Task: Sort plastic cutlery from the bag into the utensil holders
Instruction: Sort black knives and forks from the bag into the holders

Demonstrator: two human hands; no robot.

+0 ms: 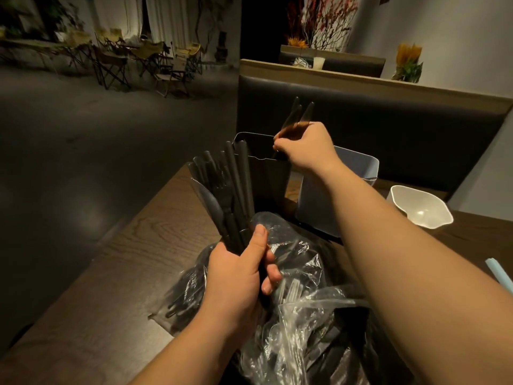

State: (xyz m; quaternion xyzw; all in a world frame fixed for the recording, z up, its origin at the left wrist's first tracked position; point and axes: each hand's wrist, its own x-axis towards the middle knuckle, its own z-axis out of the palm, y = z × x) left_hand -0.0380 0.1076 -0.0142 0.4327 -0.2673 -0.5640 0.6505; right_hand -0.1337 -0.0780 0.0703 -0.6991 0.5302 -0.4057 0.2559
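My left hand [240,276] grips a fanned bunch of black plastic cutlery [222,187], knives and forks among them, upright above the clear plastic bag [294,295]. More black cutlery lies inside that crumpled bag on the table. My right hand [305,145] pinches a few black pieces [297,115] over the dark utensil holder [266,168], their handles pointing up and their lower ends at its rim. A pale grey utensil holder [358,165] stands just right of the dark one, partly hidden by my right forearm.
The dark wooden table [133,262] ends at the left, with open floor beyond. A white bowl [419,207] sits at the right, and a pale blue object [499,273] shows at the right edge. A dark padded bench back [388,129] rises behind the holders.
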